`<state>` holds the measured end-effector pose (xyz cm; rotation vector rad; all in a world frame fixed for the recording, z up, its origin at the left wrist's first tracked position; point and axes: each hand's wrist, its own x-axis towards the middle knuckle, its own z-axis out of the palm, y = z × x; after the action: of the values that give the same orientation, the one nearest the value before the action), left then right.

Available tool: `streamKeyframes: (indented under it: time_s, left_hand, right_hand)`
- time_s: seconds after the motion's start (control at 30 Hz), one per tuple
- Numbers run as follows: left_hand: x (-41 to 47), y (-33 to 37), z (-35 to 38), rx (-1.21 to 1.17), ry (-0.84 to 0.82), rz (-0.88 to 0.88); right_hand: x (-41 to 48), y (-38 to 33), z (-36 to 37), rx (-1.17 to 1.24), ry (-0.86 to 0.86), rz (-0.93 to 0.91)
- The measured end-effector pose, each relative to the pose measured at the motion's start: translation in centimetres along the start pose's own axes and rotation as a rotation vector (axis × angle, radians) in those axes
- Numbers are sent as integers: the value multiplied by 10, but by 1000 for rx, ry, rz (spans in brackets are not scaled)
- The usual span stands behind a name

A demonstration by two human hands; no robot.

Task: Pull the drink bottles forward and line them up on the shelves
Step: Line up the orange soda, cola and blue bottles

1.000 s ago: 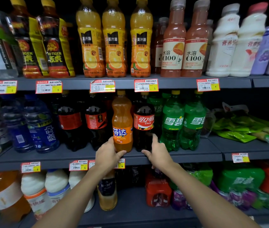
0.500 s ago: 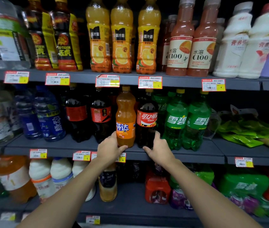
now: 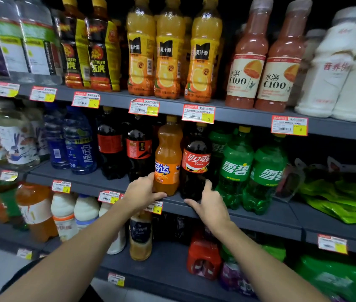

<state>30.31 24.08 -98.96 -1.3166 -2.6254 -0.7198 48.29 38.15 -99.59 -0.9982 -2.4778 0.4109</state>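
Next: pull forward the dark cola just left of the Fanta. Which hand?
Left. The left hand grips the Fanta bottle right beside that dark cola; the right hand holds the Coca-Cola bottle, farther off.

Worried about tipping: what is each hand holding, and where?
Left hand grips the orange Fanta bottle near its base. Right hand touches the Coca-Cola bottle low on its right side; whether it grips cannot be told.

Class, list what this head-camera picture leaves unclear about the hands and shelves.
Head view only.
Grip of right hand on cola bottle: fingers hidden by the hand.
Print on price tags: too small, blurred.
Caps of orange juice bottles: cut off by top edge.
Most rear bottles: hidden behind front row.
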Motion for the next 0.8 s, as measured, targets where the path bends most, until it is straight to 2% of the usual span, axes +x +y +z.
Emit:
streamKeyframes:
  time_s: [0.4,0.47,0.57,0.63,0.8]
  left_hand:
    - [8,-22,0,33,41,137]
    - [8,-31,-1,17,56,194]
    - [5,-52,-7,-47,105,263]
    - [5,-70,-13,-116,169,268]
    - [0,-115,-26,-278,399,164]
  right_hand:
    - [-1,2,12,15,42,90]
    - [-8,-2,17,48,138,116]
    - [-23,-19,33,169,435,159]
    - [-28,-40,45,184,576,167]
    - [-29,-114,79,246,617,77]
